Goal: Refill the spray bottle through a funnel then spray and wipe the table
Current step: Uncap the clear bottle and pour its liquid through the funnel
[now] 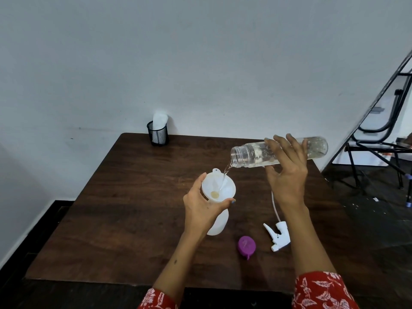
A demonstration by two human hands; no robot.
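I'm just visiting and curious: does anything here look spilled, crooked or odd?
No spill shows on the dark wooden table. The stream from the tilted clear plastic bottle lands inside the white plastic funnel. The white trigger sprayer head and purple round cap lie loose on the table, removed for refilling.

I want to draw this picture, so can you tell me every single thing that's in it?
table: one, dark brown wood, against the wall
funnel: one, white, on top of the spray bottle
spray bottle: one, white, table centre
water bottle: one, clear, tilted, pouring into the funnel
spray head: one, white, with tube, lying on table
cap: one, purple, on table
mesh cup: one, black, far table edge
cloth: one, white, in the cup
chair: one, black frame, right
left hand: holds the funnel
right hand: holds the water bottle
sleeves: two, red with white flowers
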